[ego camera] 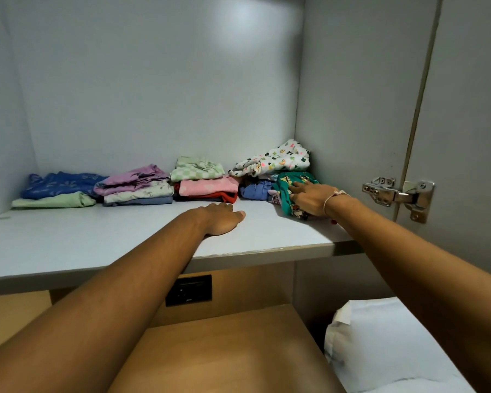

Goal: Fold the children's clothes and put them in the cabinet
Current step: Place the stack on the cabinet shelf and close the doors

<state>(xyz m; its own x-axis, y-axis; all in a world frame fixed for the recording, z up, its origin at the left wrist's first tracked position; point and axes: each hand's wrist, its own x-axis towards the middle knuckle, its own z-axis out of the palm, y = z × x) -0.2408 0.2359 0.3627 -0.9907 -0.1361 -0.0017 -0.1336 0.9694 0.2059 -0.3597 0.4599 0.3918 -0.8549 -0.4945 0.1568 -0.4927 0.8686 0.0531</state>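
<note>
Right hand (312, 198) lies with fingers spread on the green printed garment (288, 191) near the shelf's (68, 245) right rear corner, its grip underneath hidden, while the left hand (224, 219) rests flat and released mid-shelf before the folded stacks (201, 182) along the rear edge.

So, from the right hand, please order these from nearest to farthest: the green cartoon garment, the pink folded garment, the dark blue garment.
1. Green cartoon garment: under the right hand, at the right wall.
2. Pink folded garment: middle of the shelf, left of that hand.
3. Dark blue garment: far left end of the row.
</note>
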